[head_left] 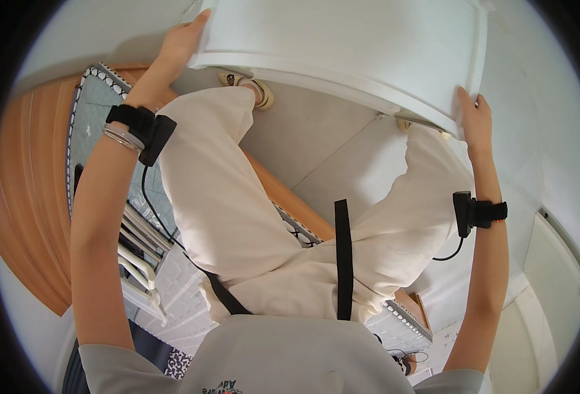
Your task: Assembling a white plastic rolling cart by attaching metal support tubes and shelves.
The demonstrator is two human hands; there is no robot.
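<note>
A white drawer (342, 43) with a raised rim and metal strips at its underside spans the top of the view, above my feet. My left hand (186, 43) grips its left side, with the thumb along the edge. At the near right corner my right hand (476, 121) is closed on the other side edge, and its fingertips show at the rim. The drawer's far end lies beyond the view, and what supports it is hidden. Black straps with small black boxes circle both of my wrists.
My legs in cream trousers (211, 177) are spread below the drawer, over a pale tiled floor (323, 141). Wooden boards (34, 190) and a grey-green mat (96, 121) with dark trim lie at left. White tubular pieces (138, 266) stand beside my left thigh. A pale wall (533, 118) rises at right.
</note>
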